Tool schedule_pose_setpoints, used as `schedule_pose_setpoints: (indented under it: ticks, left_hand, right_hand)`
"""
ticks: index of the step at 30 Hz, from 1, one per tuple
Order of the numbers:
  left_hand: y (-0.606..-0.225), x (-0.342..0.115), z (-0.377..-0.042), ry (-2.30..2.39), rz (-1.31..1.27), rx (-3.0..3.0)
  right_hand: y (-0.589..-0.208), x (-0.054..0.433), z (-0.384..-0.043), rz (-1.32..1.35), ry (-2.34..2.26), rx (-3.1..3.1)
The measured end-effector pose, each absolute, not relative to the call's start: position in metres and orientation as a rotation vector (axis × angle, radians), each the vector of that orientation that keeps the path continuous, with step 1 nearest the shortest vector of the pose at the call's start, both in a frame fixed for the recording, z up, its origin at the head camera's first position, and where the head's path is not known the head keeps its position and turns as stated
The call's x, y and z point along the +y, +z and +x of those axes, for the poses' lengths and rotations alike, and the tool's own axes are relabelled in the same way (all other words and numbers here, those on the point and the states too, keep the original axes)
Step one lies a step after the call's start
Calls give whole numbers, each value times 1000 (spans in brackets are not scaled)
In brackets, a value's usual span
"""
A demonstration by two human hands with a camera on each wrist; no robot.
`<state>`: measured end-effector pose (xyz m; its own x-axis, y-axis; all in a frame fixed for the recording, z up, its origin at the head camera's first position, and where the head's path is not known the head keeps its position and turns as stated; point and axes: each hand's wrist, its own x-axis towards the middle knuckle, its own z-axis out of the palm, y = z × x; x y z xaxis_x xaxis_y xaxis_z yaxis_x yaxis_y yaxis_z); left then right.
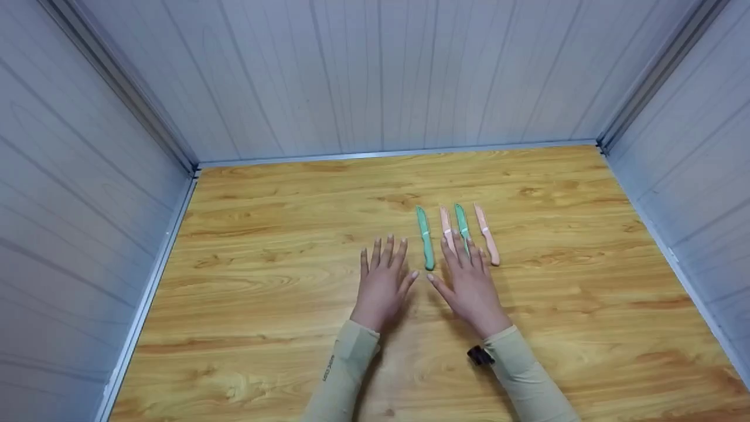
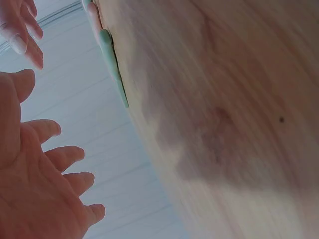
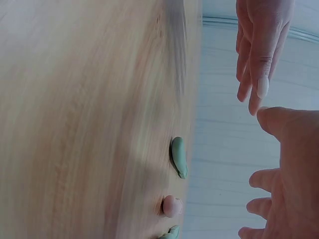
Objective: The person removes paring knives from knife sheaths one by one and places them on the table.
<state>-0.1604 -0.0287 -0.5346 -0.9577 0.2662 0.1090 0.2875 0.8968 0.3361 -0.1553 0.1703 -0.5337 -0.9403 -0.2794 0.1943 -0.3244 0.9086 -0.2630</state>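
Several small knives lie side by side on the wooden table, blades pointing away. From left to right in the head view they are a green knife (image 1: 425, 237), a pink knife (image 1: 446, 220), a second green knife (image 1: 462, 218) and a second pink knife (image 1: 487, 234). My left hand (image 1: 382, 287) hovers with fingers spread, left of the first green knife, holding nothing. My right hand (image 1: 470, 286), also spread and holding nothing, is above the table and hides the handles of the two middle knives. Both wrist views show the hands raised off the surface.
The wooden tabletop (image 1: 263, 264) is bounded by a pale panel wall (image 1: 381, 76) at the back and others on the left (image 1: 88, 205) and right (image 1: 691, 158). A small black object (image 1: 480, 355) sits at the right sleeve cuff.
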Motion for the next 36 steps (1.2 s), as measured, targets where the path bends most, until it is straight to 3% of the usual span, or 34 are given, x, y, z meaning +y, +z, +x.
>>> schedule_pose_setpoints:
  ticks: [13,36]
  left_hand:
    - [-529,-32,-171,-524,-454,-3010]
    - [-517,-30,-217,-473,-569,-3089]
  right_hand:
    - [-530,175,-158,486,465,-2885]
    - [-518,177,-172,612,413,-2870]
